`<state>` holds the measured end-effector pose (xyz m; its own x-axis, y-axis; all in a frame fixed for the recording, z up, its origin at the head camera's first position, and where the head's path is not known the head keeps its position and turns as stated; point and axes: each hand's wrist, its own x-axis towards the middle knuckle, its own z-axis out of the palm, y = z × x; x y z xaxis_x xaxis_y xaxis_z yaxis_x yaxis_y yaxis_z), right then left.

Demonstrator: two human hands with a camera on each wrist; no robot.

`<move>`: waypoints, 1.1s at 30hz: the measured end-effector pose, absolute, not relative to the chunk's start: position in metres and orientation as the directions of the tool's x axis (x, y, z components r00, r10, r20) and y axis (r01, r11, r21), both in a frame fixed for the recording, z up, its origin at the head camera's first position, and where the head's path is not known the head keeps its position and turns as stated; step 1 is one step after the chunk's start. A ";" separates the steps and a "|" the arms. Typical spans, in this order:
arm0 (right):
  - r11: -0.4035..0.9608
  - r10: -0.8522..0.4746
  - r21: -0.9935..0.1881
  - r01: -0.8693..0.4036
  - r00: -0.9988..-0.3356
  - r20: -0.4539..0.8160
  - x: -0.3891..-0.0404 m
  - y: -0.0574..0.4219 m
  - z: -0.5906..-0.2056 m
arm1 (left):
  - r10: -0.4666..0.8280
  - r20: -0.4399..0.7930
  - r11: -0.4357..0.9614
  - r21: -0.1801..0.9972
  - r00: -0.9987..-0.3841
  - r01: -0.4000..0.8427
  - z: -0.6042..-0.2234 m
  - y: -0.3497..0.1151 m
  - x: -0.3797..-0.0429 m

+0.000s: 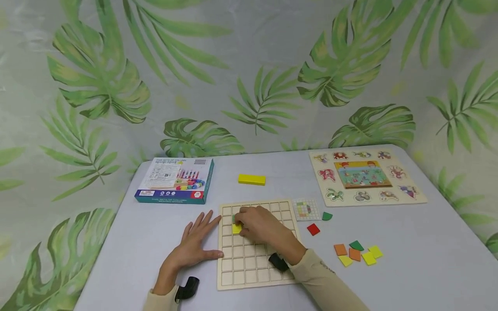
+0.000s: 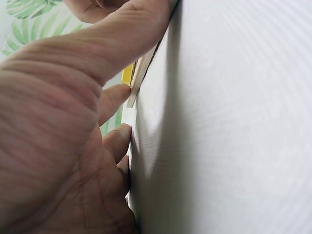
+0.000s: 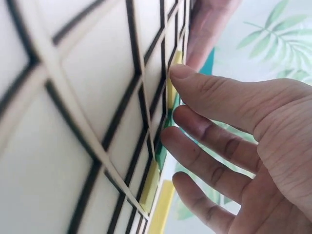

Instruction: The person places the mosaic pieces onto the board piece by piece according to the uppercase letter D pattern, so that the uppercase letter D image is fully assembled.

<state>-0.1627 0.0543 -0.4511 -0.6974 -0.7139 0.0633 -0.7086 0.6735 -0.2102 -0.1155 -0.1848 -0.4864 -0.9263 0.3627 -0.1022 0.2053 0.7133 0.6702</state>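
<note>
The right hand (image 1: 260, 225) rested relaxed fingertips on a small yellow square tile (image 1: 237, 228) in the pale wooden grid board (image 1: 249, 263). The left hand (image 1: 194, 246) lay flat, fingers straight, against that board's left edge on the desk (image 1: 116, 259).

The grid board (image 1: 253, 259) lies on the table (image 1: 428, 259) nearest the person. The left hand (image 1: 192, 248) rests flat on the table against the board's left edge; the right hand (image 1: 260, 224) lies on the board's upper left cells, over a tile (image 1: 237, 228). Behind the board sits a block (image 1: 251, 179), with a box (image 1: 175, 179) to its left. The card (image 1: 306, 209) touches the board's right upper corner; the puzzle (image 1: 365, 177) lies behind it, and loose tiles (image 1: 358, 252) lie right of the board
</note>
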 end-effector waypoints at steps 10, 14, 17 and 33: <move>0.673 -0.715 -0.221 -0.706 -0.697 0.050 -0.163 0.078 -0.440 | 0.350 -0.105 0.723 0.663 -0.931 0.197 -0.485 -0.186 -0.117; 0.679 -0.708 -0.256 -0.689 -0.706 0.022 -0.160 0.098 -0.438 | 0.344 -0.128 0.728 0.662 -0.930 0.178 -0.484 -0.188 -0.117; 0.679 -0.701 -0.291 -0.674 -0.713 0.014 -0.156 0.116 -0.437 | 0.349 -0.127 0.718 0.673 -0.929 0.177 -0.485 -0.188 -0.117; 0.717 -0.656 -0.349 -0.603 -0.753 -0.045 -0.118 0.200 -0.437 | 0.341 -0.133 0.725 0.668 -0.931 0.170 -0.487 -0.184 -0.117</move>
<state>-0.1179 0.1996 -0.4369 -0.7534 -0.6560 -0.0451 -0.6034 0.7169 -0.3492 -0.1165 -0.1841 -0.4870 -0.9305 0.3412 -0.1330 0.1702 0.7246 0.6679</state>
